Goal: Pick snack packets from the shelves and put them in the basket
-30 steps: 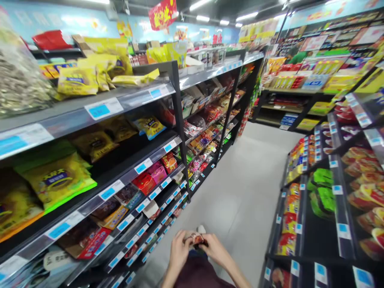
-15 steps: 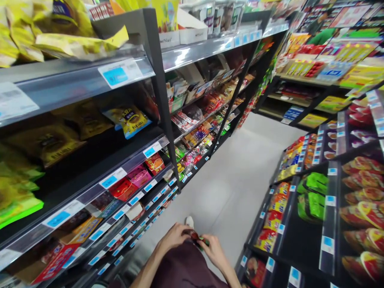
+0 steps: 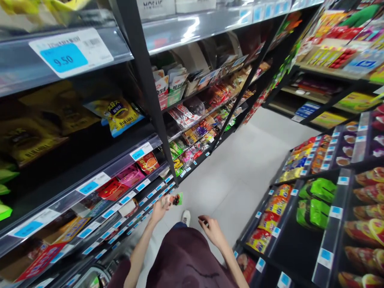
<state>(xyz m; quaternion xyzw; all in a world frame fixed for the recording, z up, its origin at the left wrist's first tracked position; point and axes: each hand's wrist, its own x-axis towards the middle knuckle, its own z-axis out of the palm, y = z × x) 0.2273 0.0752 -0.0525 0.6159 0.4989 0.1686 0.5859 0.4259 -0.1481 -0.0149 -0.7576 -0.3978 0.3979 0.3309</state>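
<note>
My left hand (image 3: 159, 211) is closed on one end of a small snack packet (image 3: 177, 199), which shows a green edge and dark and pinkish print. Its wording is too blurred to read. The packet is held out over the floor beside the lower left shelves. Apart from it, my right hand (image 3: 211, 229) hangs in front of my body, fingers loosely bent and somewhat spread, with nothing in them.
Shelves of snacks with a price label (image 3: 72, 54) line the left. On the right stand low racks with green packs (image 3: 316, 202) and noodle packets (image 3: 271, 216). A grey floor (image 3: 234, 172) runs between. What looks like a basket (image 3: 94, 276) is at lower left.
My hands were together on the packet. My right hand has let go, and my left hand has carried the packet left and forward. The view has shifted toward the left shelves.
</note>
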